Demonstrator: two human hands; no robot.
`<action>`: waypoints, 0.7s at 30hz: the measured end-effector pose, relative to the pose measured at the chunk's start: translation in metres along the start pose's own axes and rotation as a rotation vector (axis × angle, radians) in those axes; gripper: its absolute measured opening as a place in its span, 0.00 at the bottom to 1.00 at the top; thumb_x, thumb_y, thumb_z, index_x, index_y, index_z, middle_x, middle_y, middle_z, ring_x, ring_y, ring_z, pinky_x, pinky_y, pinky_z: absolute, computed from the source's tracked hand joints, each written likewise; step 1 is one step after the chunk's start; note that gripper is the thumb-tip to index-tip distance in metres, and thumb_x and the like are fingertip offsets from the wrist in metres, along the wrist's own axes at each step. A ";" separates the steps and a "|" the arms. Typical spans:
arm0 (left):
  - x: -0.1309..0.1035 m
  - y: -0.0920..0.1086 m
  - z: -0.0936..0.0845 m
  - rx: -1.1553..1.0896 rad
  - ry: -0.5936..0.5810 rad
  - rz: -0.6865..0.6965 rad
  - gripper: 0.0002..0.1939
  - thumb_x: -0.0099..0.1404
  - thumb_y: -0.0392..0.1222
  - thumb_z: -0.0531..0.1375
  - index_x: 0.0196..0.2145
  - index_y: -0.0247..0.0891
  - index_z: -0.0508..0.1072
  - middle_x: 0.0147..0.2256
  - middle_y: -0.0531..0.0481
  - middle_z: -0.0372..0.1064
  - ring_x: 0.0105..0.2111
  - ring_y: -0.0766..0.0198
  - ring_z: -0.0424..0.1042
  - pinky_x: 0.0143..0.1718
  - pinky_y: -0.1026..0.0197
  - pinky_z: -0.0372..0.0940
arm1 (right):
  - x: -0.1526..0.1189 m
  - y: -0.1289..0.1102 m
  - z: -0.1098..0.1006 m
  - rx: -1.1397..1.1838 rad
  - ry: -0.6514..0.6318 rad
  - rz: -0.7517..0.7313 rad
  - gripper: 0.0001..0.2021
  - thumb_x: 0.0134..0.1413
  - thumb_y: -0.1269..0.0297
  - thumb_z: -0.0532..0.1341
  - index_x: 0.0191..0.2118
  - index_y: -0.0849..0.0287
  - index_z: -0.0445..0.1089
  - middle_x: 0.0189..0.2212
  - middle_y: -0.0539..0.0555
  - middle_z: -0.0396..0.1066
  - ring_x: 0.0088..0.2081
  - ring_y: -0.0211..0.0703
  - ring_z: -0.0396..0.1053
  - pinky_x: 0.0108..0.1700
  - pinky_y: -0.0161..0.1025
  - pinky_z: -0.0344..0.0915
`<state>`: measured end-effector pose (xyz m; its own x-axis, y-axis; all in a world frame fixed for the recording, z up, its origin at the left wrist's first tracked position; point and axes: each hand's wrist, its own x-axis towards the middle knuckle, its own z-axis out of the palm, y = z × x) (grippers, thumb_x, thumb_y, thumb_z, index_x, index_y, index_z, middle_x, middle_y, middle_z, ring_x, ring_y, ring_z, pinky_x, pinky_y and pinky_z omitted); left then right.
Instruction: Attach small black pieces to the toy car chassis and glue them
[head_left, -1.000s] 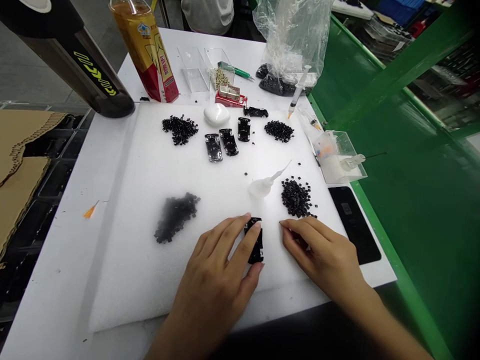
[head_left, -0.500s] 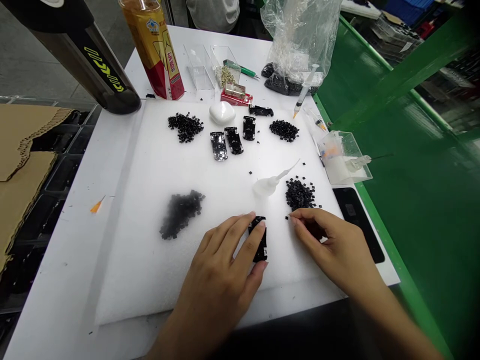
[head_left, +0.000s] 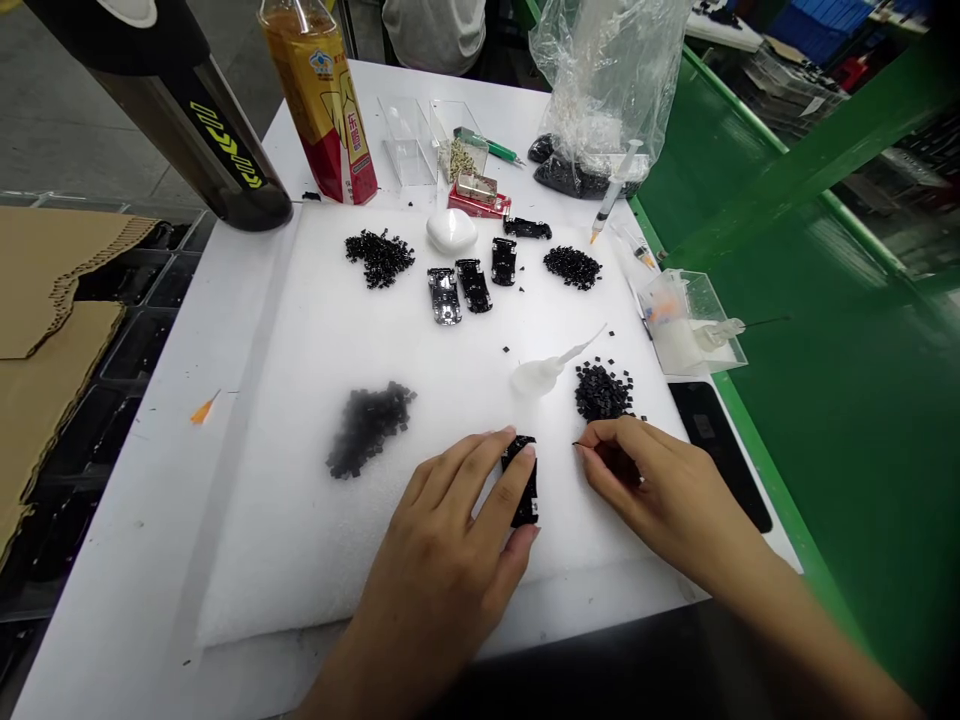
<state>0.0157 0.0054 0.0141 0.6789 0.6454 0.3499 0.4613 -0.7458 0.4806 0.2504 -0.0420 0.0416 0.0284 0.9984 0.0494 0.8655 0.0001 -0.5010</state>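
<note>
My left hand [head_left: 457, 530] is closed around a small black toy car chassis [head_left: 527, 482], holding it against the white foam sheet [head_left: 277, 560]. Thumb and index finger of my right hand [head_left: 645, 480] pinch a tiny black square piece [head_left: 577, 444] just right of the chassis. Beyond that hand lies a pile of black square pieces [head_left: 602, 391]. A white dropper bottle [head_left: 536, 376] with a thin tip rests on its side above the chassis. Several more black chassis [head_left: 473, 286] lie farther back, near a smooth white lump [head_left: 451, 232].
Heaps of small black parts [head_left: 379, 258] and a pile of frosted dark squares [head_left: 370, 428] lie on the foam. A syringe [head_left: 615, 190], a clear box [head_left: 694, 325] and a black phone [head_left: 720, 450] line the right. A tumbler [head_left: 225, 130] and drink bottle [head_left: 322, 110] stand back left.
My right thumb and index finger have closed on the tiny black square that lay at their tips. My left hand keeps its hold on the chassis. The whole view has shifted slightly.
</note>
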 end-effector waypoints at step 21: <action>-0.003 0.002 -0.003 -0.081 -0.014 -0.102 0.26 0.71 0.32 0.57 0.65 0.38 0.66 0.67 0.47 0.62 0.69 0.56 0.56 0.67 0.47 0.62 | -0.035 -0.022 0.021 -0.204 -0.118 -0.443 0.13 0.68 0.80 0.56 0.54 0.64 0.65 0.39 0.56 0.71 0.37 0.46 0.71 0.37 0.42 0.69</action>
<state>0.0129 0.0023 0.0167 0.6393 0.7143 0.2848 0.4810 -0.6604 0.5767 0.2199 -0.0760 0.0323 -0.4102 0.9047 0.1153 0.8621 0.4259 -0.2745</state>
